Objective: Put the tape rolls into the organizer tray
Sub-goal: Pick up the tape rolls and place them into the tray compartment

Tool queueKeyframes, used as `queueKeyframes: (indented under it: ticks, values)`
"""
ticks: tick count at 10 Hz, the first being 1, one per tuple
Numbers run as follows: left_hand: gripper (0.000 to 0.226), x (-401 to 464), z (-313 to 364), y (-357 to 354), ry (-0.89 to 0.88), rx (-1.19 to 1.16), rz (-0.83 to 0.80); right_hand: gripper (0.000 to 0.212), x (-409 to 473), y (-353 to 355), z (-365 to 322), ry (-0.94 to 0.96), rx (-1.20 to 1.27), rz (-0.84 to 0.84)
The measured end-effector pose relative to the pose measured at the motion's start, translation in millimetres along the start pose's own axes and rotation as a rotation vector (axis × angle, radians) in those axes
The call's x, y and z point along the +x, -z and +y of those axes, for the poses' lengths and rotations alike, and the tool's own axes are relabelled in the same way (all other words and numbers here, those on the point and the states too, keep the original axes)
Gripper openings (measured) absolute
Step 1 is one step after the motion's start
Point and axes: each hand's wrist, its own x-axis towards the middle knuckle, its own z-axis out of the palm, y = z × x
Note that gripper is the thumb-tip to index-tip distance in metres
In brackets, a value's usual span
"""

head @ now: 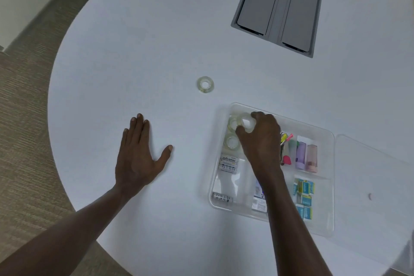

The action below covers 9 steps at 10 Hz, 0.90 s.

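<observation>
Now our right hand point(261, 139) pinches a clear tape roll point(246, 121) over the far-left compartment of the organizer tray point(329, 186), where two rolls point(233, 134) already lie; we should lower it flat beside them before letting go. Our left hand point(139, 157) rests spread and empty on the tabletop point(156, 40). One last roll point(205, 84) waits toward the tabletop's middle. Batteries point(228, 162) read "heybright".

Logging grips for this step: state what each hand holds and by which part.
The right hand pinches a clear tape roll by its outer rim, over the organizer tray. The left hand holds nothing, lying flat on the table.
</observation>
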Motion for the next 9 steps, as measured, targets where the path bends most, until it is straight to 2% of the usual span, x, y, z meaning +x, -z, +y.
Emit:
queueKeyframes:
  ticks: [3,6,9]
  values:
    - [0.093,-1,1,0,0.005,-0.018,-0.001,0.036,10,-25,11,0.061,-0.040,-0.139]
    - [0.093,0,1,0,0.006,-0.015,0.000,0.051,8,-39,13,0.022,0.072,-0.086]
    - [0.092,-1,2,0,0.017,-0.019,0.000,0.045,8,-50,5,0.010,0.103,-0.002]
